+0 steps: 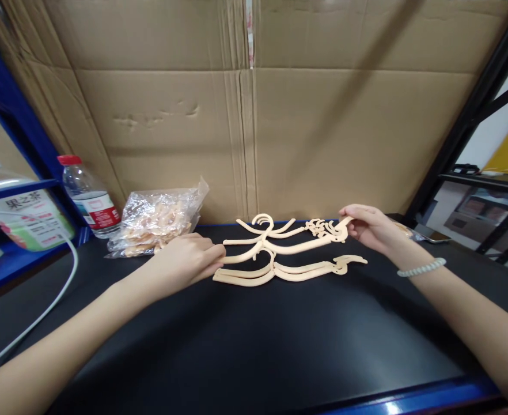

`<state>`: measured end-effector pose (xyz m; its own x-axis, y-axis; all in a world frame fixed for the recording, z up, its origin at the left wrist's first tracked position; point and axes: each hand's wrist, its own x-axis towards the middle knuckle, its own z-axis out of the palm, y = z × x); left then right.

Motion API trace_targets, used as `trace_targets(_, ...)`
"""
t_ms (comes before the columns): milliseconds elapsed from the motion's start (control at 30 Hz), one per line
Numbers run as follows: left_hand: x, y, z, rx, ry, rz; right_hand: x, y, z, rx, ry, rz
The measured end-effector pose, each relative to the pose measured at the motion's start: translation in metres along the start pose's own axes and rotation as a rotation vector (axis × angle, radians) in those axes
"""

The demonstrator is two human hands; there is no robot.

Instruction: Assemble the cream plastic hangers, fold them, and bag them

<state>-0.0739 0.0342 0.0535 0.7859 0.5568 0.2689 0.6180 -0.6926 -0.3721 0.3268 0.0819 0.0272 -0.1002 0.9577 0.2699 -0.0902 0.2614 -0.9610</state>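
My left hand (200, 256) is closed on the left arm tip of a beige clothes hanger (299, 248). The hanger's hook curls up near its middle. My right hand (366, 225) pinches a small curved beige piece (340, 231) by the hanger's right tip; whether the two are joined I cannot tell. Closer to me, stacked beige hangers (245, 281) lie on the black table, with more curved pieces (344, 265) at their right end. Further beige hanger arms (282, 231) and a cluster of small curved pieces (314, 226) lie behind.
A clear plastic bag (159, 216) of beige pieces sits at the back left, beside a red-capped bottle (92, 199) and a large labelled jug (29, 213). A white cable (66, 288) crosses the left side. Cardboard (323, 127) walls the back. The black table (280, 340) has a blue front edge.
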Motion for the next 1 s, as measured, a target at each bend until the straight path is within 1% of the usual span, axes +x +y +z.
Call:
trace_targets(67, 0.0, 0.002, -0.002, -0.024, -0.059, 0.018, 0.0, -0.003, -0.013, -0.139, -0.163, 0.075)
trace_targets(133, -0.001, 0.004, -0.003, -0.053, -0.1, 0.032, -0.001, -0.005, -0.024, -0.316, -0.354, 0.141)
trace_targets(233, -0.001, 0.012, -0.004, -0.106, -0.144, 0.067, -0.001, -0.01, -0.032, -0.567, -0.584, 0.16)
trace_targets(300, -0.001, 0.019, -0.004, -0.152, -0.157, 0.093, 0.0, -0.012, -0.034, -0.69, -0.686, 0.181)
trace_targets(367, 0.0, 0.026, -0.004, -0.196, -0.146, 0.114, 0.002, -0.012, -0.037, -0.766, -0.736, 0.211)
trace_targets(533, 0.001, 0.037, 0.001, -0.22, -0.122, 0.135, 0.005, -0.008, -0.047, -0.877, -0.764, 0.189)
trace_targets(733, 0.001, 0.038, 0.009, -0.235, -0.082, 0.132, 0.007, -0.003, -0.052, -0.927, -0.737, 0.195)
trace_targets(800, 0.001, 0.037, 0.01, -0.228, -0.077, 0.124, 0.007, -0.001, -0.052, -0.969, -0.724, 0.169)
trace_targets(900, 0.001, 0.037, 0.01, -0.182, -0.099, 0.112, 0.006, 0.0, -0.05, -1.052, -0.699, 0.115)
trace_targets(1000, 0.003, 0.042, 0.01, -0.109, -0.101, 0.08, 0.002, 0.0, -0.037, -1.1, -0.591, 0.006)
